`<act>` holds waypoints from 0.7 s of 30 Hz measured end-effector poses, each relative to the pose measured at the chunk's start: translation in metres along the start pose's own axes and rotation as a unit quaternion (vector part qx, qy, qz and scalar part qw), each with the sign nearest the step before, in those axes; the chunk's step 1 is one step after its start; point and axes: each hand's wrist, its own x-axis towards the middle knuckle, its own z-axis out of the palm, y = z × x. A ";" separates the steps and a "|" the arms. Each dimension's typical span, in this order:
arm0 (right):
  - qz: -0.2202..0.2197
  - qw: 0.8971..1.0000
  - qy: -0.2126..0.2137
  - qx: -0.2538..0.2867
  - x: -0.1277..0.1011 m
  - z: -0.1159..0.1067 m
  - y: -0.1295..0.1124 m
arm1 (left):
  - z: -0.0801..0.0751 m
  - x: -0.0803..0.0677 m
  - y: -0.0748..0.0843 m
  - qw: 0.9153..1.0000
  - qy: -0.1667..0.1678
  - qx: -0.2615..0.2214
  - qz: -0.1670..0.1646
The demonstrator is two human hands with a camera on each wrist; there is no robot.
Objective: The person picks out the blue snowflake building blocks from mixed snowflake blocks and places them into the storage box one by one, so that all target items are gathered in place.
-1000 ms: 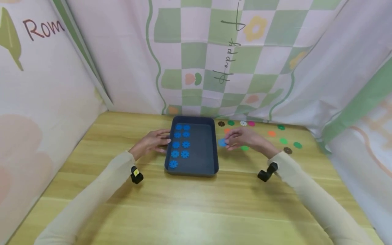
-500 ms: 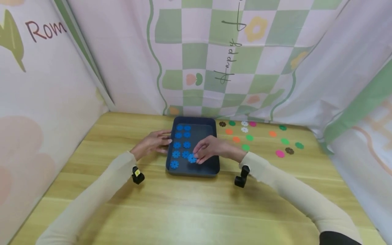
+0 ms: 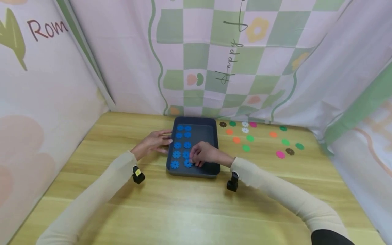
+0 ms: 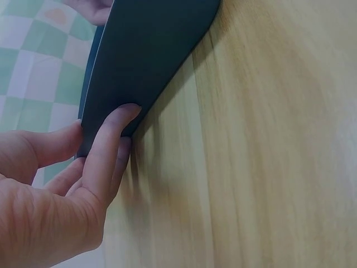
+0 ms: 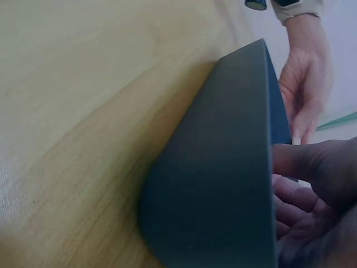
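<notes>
A dark grey baking tray (image 3: 202, 174) stands on the wooden table. Two columns of blue notched plastic discs (image 3: 176, 154) lie along its left side. At the tray's left wall, my left hand (image 3: 151, 143) holds the edge; in the left wrist view its thumb is at the rim and its fingers (image 4: 103, 148) bend against the outer wall. Inside the tray, my right hand (image 3: 205, 153) pinches the right edge of a blue disc (image 3: 188, 163) at the near end of the second column. The tray's wall hides those fingertips in the right wrist view.
Right of the tray lie several loose discs in other colours, among them orange (image 3: 237, 140), light green (image 3: 246, 148), pink (image 3: 280, 154), brown (image 3: 289, 151) and white (image 3: 245, 130). A patterned curtain (image 3: 226, 78) hangs behind the table (image 3: 171, 211).
My right hand has carried a blue disc from the table right of the tray into it, down to the second column's near end. My left hand has stayed at the tray's left edge.
</notes>
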 end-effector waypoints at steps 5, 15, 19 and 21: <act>-0.019 0.999 0.009 -0.045 0.000 0.003 -0.002 | 0.002 0.000 0.004 1.000 0.012 0.021 0.003; -0.061 0.994 0.062 -0.064 -0.009 -0.022 0.000 | 0.005 0.002 0.004 0.998 0.018 0.051 0.011; -0.077 0.990 0.080 -0.089 -0.013 -0.038 0.003 | 0.004 0.003 0.002 0.998 0.022 0.051 0.016; -0.084 0.987 0.089 -0.108 -0.015 -0.048 0.003 | 0.003 0.003 0.002 0.998 0.028 0.048 0.023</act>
